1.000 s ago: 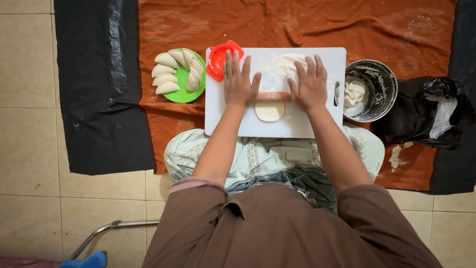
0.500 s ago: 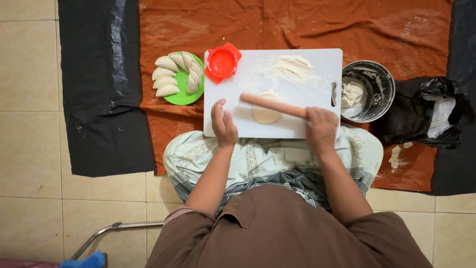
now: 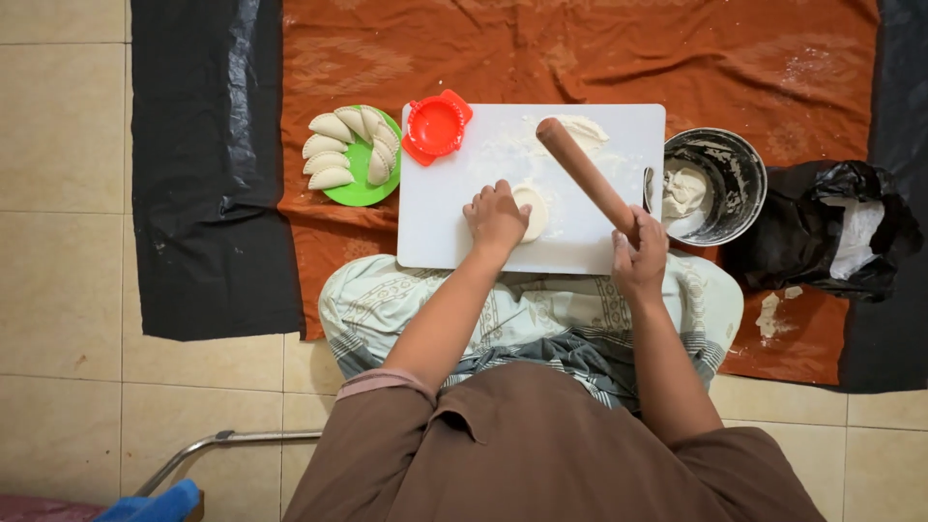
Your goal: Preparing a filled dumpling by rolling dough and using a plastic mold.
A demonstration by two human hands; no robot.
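Progress check, seen from above. Person sits on the floor w/ a white rectangular plastic cutting board across the lap.

Left hand rests on the board, fingers curled loosely over the left edge of a small flat round disc of pale dough; touching it, not clenched. Whether it pinches the disc or just steadies it can't be told.

Right hand is clenched round the near end of a long brown wooden rolling pin, which is tilted diagonally, far end up over the board near a floury smear of dough scraps. Pin is apart from the disc, not pressing it.

Done, by the look of it: six folded half-moon dumplings piled on a round green plastic plate left of the board. Red round hinged plastic dumpling press lies open at the board's top-left corner, empty.

Left to do, as a judgement: the disc looks rolled but is not yet shaped or filled. Round grey metal bowl just right of the board has more raw dough in it, so several pieces remain. Roughly mid-batch.

Around: orange cloth under all, crumpled black plastic bag w/ sth white inside at far right.
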